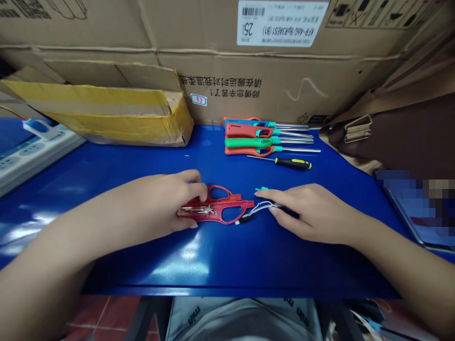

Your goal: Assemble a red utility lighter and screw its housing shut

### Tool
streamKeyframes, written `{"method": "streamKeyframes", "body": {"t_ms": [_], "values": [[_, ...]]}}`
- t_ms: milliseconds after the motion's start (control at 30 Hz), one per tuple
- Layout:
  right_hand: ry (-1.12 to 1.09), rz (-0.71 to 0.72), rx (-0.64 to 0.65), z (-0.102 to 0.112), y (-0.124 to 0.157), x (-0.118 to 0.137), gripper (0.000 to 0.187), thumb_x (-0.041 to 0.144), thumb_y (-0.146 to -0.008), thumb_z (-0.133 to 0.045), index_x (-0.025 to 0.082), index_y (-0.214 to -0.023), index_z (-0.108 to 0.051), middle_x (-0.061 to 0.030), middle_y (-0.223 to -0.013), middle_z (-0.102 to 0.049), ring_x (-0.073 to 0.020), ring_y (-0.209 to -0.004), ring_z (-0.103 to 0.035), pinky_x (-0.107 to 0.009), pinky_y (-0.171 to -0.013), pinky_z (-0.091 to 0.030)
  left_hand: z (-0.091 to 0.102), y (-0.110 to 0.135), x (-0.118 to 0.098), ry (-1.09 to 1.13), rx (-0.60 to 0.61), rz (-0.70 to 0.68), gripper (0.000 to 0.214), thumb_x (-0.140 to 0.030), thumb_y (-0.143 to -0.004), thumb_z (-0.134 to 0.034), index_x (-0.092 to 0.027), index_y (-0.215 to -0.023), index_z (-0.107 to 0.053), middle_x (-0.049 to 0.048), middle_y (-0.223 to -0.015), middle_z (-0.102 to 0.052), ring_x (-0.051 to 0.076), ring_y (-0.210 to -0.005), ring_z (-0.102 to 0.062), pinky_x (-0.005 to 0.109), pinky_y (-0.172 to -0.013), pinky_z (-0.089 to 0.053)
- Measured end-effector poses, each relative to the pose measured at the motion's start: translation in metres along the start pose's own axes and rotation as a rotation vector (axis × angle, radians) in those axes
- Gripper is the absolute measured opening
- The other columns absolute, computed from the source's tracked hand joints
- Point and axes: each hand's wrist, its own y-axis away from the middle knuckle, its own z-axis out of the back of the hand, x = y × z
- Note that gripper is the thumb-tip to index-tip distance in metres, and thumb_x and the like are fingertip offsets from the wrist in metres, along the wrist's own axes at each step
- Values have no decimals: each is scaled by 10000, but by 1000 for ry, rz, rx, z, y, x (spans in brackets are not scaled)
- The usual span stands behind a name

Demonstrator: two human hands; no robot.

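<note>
My left hand [177, 199] is closed around the red lighter casing [213, 215], whose halves lie side by side on the blue table. A clear tube [194, 211] with metal ends sits in the near half. My right hand [305, 210] has its thumb at the thin white wires [261, 206], apparently pinching them; a dark part shows between thumb and fingers. The wires run left to a small black piece [245, 219] with a white end, beside the casing's tip. Under or beside my right index fingertip lies a small teal piece [263, 188]; contact is unclear.
Several gas lighters [249, 142] in orange, red, green and blue lie stacked behind. Before them is a black-yellow screwdriver [293, 163]. A taped carton [142, 118] and white power strip [28, 156] are left; a big cardboard box [220, 66] stands behind.
</note>
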Motion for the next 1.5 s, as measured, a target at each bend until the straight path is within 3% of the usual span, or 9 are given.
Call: {"method": "streamKeyframes", "body": {"t_ms": [100,300,467,733,933,1100,1333,1400,1500], "values": [[-19,-45,-48,4,1,-6,417,343,-1050,-444,194,-1375,-658,-33,-808,-759,-220,-691,-700,-320,-630,-382,-3,-7,-12,36,69,-56,159,-303,-890,-716,-299,-1047,-689,0,-1149,-649,151,-726,-651,288,-633,-459],[-163,-83,-146,14,2,-12,281,324,-1041,-437,184,-1061,-680,42,-637,-546,-130,-545,-498,-288,-581,-305,-14,-22,-29,169,37,-40,178,-235,-869,-767,-248,-1024,-680,-1,-1064,-666,167,-804,-656,284,-698,-488],[-137,-106,-113,14,0,-10,275,344,-1023,-423,221,-784,-484,43,-630,-436,-129,-560,-441,-308,-600,-252,-21,-25,-28,175,6,-99,86,-267,-891,-752,-239,-955,-702,4,-1014,-697,192,-905,-665,298,-762,-495],[-61,-157,-47,16,-1,-8,285,372,-1003,-398,232,-755,-405,35,-606,-439,-143,-565,-407,-324,-602,-188,-12,-28,-24,313,7,-77,189,-426,-943,-668,-243,-927,-714,-10,-868,-725,155,-722,-648,283,-652,-466],[-52,-186,-62,17,0,-8,296,394,-1007,-395,230,-762,-429,30,-608,-448,-146,-568,-418,-325,-603,-189,-7,-32,-6,113,-79,19,315,-514,-933,-603,-227,-999,-715,49,-975,-728,233,-856,-669,360,-765,-505],[-32,-178,-23,17,-1,-6,291,383,-1006,-400,232,-757,-410,29,-608,-442,-148,-570,-397,-323,-594,-182,-15,-39,1,116,-128,-4,303,-434,-953,-555,-201,-1066,-712,66,-998,-701,224,-865,-664,361,-779,-523],[-25,-173,-13,17,-1,-4,304,374,-1008,-403,231,-740,-384,33,-593,-416,-142,-549,-355,-327,-583,-169,-18,-45,11,80,-256,-47,378,-443,-914,-638,-182,-1184,-679,118,-1211,-662,284,-1116,-639,447,-993,-521],[-22,-175,-13,17,0,-4,310,380,-1010,-401,231,-739,-387,33,-598,-423,-141,-551,-362,-324,-584,-171,-18,-46,13,80,-234,-52,379,-432,-927,-617,-177,-1201,-672,119,-1202,-677,288,-1121,-641,449,-989,-516],[-10,-171,-14,17,0,-4,309,377,-1012,-405,231,-741,-393,36,-599,-416,-140,-553,-357,-321,-583,-174,-16,-50,13,104,-176,-30,343,-471,-913,-615,-168,-1057,-688,106,-1062,-698,267,-976,-661,398,-856,-530]]}}
